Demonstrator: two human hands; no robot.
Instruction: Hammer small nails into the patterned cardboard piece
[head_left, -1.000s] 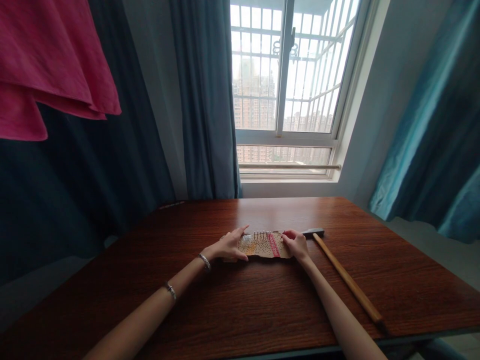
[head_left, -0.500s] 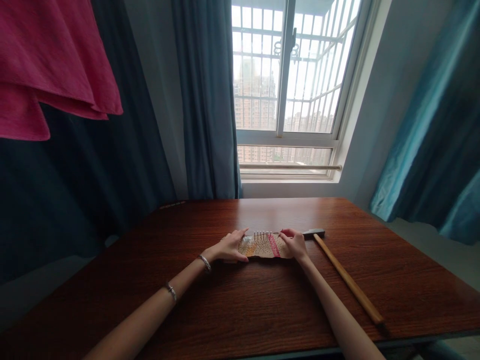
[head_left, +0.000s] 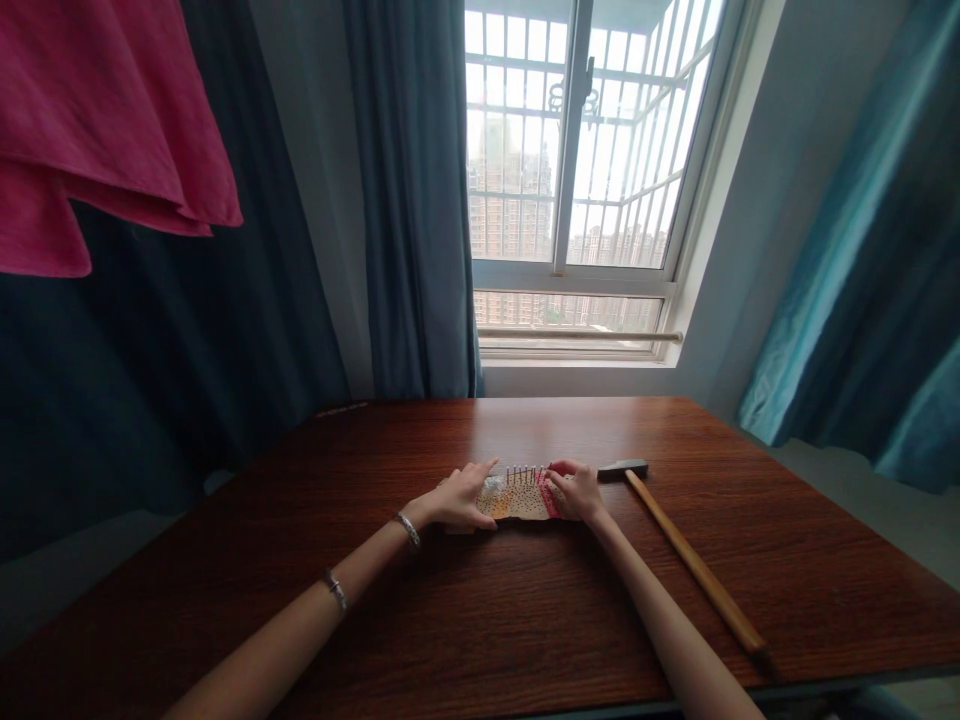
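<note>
A pale, thin board [head_left: 517,505] covered in small dark dots lies on the table, with a yellow patch and a red-pink stripe across it. Several thin nails [head_left: 521,475] stand upright in a row along its far side. My left hand [head_left: 461,497] grips the board's left end, thumb at the near edge and fingers toward the far edge. Over the right part of the board, my right hand [head_left: 577,488] pinches a thin nail, mostly hidden by the fingers, by the right end of the row. Something clear and shiny [head_left: 493,485] lies beside my left fingers.
To the right of the board lies a hammer [head_left: 694,560] with a dark head and long wooden handle, which slants toward the near edge of the brown table [head_left: 420,640]. Blue curtains [head_left: 420,200] and a barred window [head_left: 570,200] stand behind. A pink cloth [head_left: 112,120] hangs at upper left.
My right hand has moved a little left, its fingertips now close to the right end of the nail row. The left hand stays on the board's left end.
</note>
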